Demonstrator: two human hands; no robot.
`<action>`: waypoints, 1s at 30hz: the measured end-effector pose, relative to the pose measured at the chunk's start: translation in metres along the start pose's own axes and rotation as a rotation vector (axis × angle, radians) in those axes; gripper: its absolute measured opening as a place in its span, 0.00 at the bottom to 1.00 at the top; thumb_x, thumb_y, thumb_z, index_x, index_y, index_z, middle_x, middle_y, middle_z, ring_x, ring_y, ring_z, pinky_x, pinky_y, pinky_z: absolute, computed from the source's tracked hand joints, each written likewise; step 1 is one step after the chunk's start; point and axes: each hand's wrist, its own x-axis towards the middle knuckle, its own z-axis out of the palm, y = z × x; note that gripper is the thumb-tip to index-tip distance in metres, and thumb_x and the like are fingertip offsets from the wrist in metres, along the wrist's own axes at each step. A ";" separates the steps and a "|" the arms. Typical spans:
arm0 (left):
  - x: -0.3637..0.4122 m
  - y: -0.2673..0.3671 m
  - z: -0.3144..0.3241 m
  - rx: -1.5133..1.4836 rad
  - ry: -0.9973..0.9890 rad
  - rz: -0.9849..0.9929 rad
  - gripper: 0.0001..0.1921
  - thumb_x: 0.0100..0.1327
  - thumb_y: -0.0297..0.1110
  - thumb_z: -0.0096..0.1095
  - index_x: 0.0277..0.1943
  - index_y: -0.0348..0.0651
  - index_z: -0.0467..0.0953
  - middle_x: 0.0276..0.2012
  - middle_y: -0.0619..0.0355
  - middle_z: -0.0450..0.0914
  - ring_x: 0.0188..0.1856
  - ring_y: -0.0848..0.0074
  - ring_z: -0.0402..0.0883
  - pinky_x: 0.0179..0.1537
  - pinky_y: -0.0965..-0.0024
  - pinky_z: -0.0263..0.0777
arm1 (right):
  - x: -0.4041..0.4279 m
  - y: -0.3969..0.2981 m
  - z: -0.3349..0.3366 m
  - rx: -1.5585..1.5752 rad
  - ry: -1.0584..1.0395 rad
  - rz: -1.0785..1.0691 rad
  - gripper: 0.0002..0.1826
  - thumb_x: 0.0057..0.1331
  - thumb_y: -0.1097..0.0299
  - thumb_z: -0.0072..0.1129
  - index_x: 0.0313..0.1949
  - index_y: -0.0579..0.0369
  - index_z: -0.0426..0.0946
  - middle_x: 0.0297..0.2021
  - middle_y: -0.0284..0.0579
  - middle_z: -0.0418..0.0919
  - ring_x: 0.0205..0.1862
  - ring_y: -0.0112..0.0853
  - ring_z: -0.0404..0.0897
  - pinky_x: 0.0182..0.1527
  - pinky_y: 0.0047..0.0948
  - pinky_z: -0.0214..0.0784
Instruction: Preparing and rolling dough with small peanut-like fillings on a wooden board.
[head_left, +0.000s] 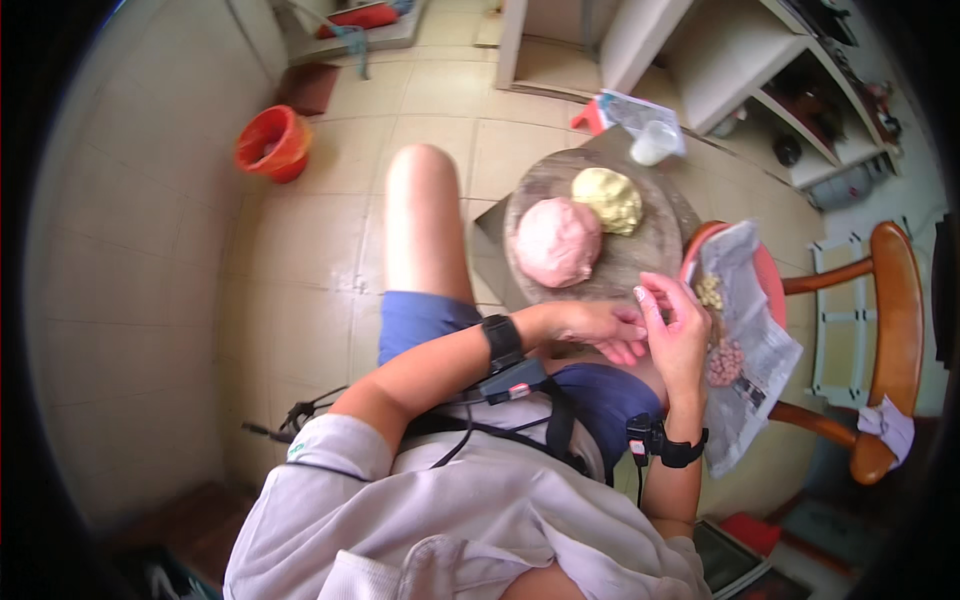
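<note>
My left hand (609, 330) reaches across from the left, palm turned partly up, its fingertips meeting the palm side of my right hand (677, 326). The right hand is raised with thumb and fingers curled; whether a small piece lies between the hands is hidden. Beyond them a large ball of pink dough (559, 242) rests against a smaller ball of pale yellow dough (607, 200) on a round, worn board (637, 266). To the right, newspaper (750, 292) holds a heap of small yellow pieces (709, 292) and a heap of small pink pieces (725, 363).
The newspaper lies over a pink basin (766, 262) by a wooden chair (896, 315). A translucent cup (654, 142) stands on a paper-covered red stool (589, 118) behind the board. A red bucket (274, 146) is at far left; open shelving (742, 71) is at the back right.
</note>
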 end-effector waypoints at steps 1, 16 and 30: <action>-0.006 0.002 0.002 -0.001 0.048 -0.011 0.18 0.69 0.37 0.53 0.56 0.35 0.66 0.47 0.52 0.77 0.46 0.72 0.80 0.50 0.70 0.76 | 0.000 0.007 -0.010 0.017 0.081 0.041 0.12 0.61 0.73 0.61 0.44 0.60 0.78 0.38 0.47 0.81 0.38 0.33 0.82 0.40 0.29 0.73; -0.013 -0.004 -0.007 -0.077 -0.041 0.036 0.16 0.71 0.40 0.49 0.54 0.39 0.67 0.47 0.56 0.75 0.48 0.75 0.78 0.51 0.72 0.73 | -0.144 0.181 -0.414 0.254 1.571 0.264 0.29 0.54 0.46 0.66 0.44 0.60 0.78 0.41 0.43 0.79 0.45 0.37 0.76 0.49 0.32 0.67; -0.009 -0.012 -0.010 -0.137 -0.016 0.068 0.13 0.70 0.38 0.50 0.50 0.40 0.65 0.41 0.56 0.75 0.40 0.73 0.80 0.43 0.71 0.77 | -0.104 0.225 -0.483 0.585 1.081 0.180 0.30 0.56 0.58 0.66 0.55 0.54 0.67 0.48 0.48 0.72 0.50 0.42 0.74 0.50 0.37 0.69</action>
